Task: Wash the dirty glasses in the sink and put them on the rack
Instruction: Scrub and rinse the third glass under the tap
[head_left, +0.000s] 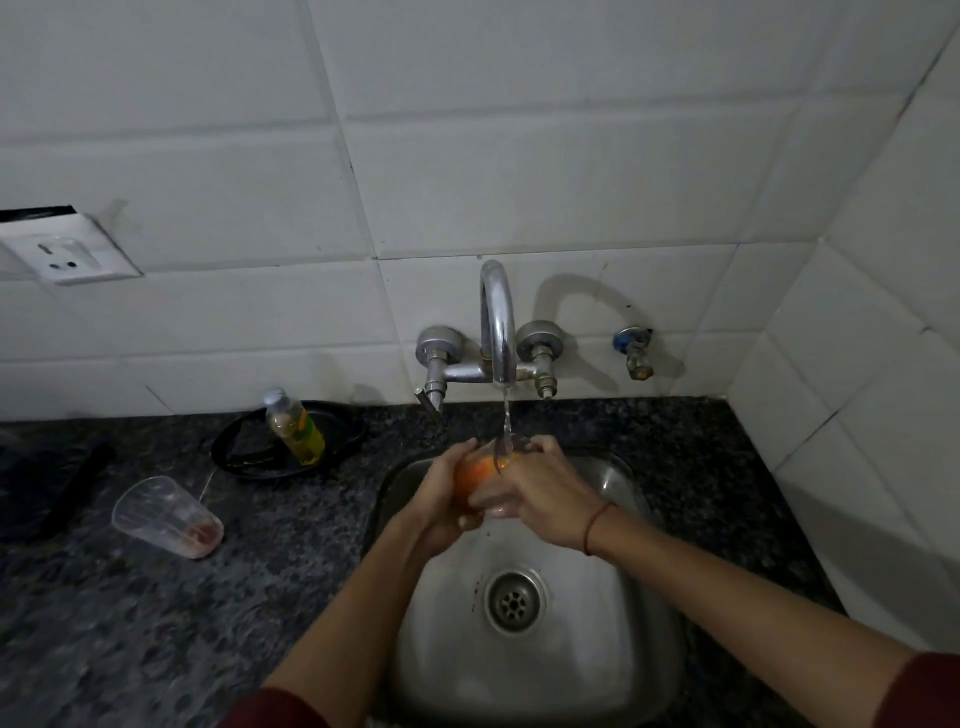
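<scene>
Orange-stained glass (480, 475) above the sink (597, 649), under the running tap (497, 322); left hand (441, 499) and right hand (543, 493) both curled round it; second glass (166, 517) lying left of the sink

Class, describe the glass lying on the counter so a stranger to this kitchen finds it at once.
Start at the steel sink and look left across the dark counter. Left of the black tray with the bottle lies a clear glass on its side. Unlike the held glass under the tap, it lies untouched, with reddish dregs at its base.
</scene>
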